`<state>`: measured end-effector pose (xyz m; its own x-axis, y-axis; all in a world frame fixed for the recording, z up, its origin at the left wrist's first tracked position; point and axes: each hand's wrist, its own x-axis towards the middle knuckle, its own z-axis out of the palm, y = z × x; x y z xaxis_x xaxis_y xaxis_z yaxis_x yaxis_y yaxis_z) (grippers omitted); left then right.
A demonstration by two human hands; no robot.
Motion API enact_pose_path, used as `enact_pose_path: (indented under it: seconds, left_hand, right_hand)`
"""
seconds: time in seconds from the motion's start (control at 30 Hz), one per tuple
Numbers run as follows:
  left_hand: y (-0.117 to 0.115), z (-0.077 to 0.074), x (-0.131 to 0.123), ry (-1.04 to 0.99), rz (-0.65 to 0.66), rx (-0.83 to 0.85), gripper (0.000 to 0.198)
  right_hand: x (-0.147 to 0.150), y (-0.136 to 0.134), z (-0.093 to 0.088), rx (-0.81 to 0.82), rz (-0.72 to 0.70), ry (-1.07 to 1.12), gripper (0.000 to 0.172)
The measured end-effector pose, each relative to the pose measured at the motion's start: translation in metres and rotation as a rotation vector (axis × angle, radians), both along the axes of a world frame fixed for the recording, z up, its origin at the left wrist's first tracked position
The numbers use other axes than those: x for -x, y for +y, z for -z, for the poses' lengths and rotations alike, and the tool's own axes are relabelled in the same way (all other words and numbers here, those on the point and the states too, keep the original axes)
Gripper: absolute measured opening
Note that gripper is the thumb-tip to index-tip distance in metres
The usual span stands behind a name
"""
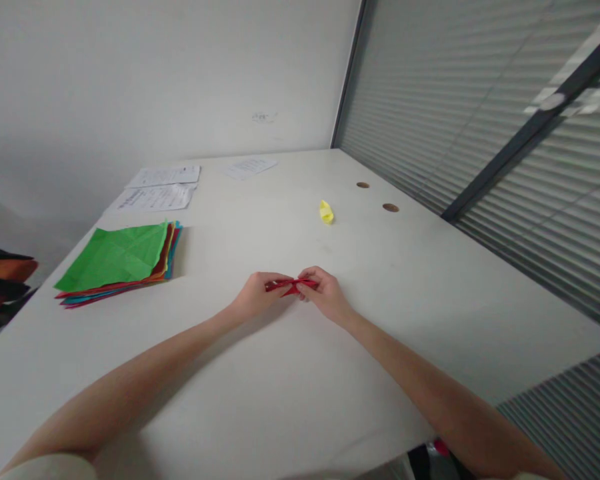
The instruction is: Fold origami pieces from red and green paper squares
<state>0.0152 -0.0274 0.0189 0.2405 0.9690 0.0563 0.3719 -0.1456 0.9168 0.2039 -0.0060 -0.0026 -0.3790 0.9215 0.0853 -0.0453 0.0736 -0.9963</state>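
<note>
Between my two hands, over the middle of the white table, is a small piece of folded red paper (293, 288). My left hand (261, 293) pinches its left end between thumb and fingers. At the other end, the thumb and fingers of my right hand (324, 292) are closed on the same paper. Fingers hide part of it, so its full folded shape cannot be made out. Farther back and a little to the right lies a small folded yellow paper piece (326, 212), apart from both hands.
To the left sits a stack of coloured paper sheets (117, 257), green on top. Printed pages (160, 187) and another sheet (251, 167) lie toward the back wall. Two round holes (391, 208) pierce the table (260, 400) near the blinds (455, 113) on the right.
</note>
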Motion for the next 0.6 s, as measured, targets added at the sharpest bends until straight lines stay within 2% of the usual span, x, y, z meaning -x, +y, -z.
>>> enact_pose_path:
  seconds: [0.17,0.37,0.6]
  left_hand:
    - [-0.0045,-0.0046,-0.0001,0.123,-0.014,-0.007,0.038]
    - [-0.0032,0.0022,0.0022,0.144,-0.023,0.020,0.037]
    - [-0.0082,-0.0008,0.0024,0.368,-0.016,-0.287,0.027]
  right_hand:
    - [0.0014,-0.0027,-0.0028,0.041,-0.021,-0.002,0.028]
    - [0.0031,-0.0039,-0.0033,0.073,0.010,-0.026,0.024]
    - [0.0033,-0.0026,-0.0039,0.059,0.059,-0.089,0.020]
